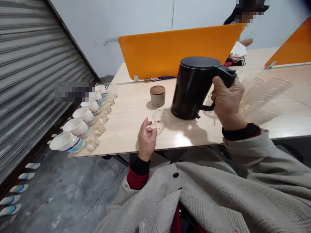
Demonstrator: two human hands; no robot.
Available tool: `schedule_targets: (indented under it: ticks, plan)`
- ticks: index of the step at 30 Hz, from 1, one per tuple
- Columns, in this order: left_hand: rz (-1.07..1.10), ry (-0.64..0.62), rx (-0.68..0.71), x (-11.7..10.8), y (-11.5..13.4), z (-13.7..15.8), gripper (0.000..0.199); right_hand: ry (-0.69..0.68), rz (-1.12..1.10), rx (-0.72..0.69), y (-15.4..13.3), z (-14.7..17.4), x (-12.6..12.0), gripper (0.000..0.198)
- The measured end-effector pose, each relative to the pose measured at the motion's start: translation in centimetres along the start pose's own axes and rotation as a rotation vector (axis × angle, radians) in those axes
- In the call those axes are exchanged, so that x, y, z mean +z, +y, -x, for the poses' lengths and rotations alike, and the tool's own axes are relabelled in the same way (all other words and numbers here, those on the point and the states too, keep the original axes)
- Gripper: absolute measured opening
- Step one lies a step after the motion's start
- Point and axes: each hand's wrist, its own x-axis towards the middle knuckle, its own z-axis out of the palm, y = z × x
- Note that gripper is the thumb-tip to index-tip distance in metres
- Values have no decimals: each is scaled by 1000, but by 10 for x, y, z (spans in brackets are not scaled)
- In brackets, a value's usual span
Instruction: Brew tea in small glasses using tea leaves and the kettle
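Observation:
My right hand (228, 102) is wrapped round the handle of a black electric kettle (190, 90). The kettle's lid is shut and its body tilts slightly; whether its base touches the table I cannot tell. My left hand (147, 137) is beside a small clear cup (160, 120), with its thumb and fingers apart and slightly curled. Some dark bits lie in the bottom of the cup. Fingertips are close to the cup's left side, and whether they touch it I cannot tell. Behind the cup stands a grey canister (157, 97) with a wooden lid.
White paper cups (75, 127) with coloured bands line the table's left edge, beside several small clear cups (98, 130). Stacks of clear plastic cups (264, 97) lie at the right. An orange divider (170, 51) stands at the back, with another person beyond it.

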Motion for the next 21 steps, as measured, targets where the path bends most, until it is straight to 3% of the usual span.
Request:
schedule_targets:
  ticks: [4,15,17,21]
  plan:
    - [-30,9,29,0,0,0,60,74,-3,-40,-22,22,-14,42]
    - [37,-11,128,0,10,8,51,-20,255,-191,-98,57,-61,26]
    - [55,-58,157,7,22,15,47,-45,361,-197,-111,62,-63,29]
    - [98,-307,254,26,51,34,47,-80,628,-183,-131,67,-62,37]
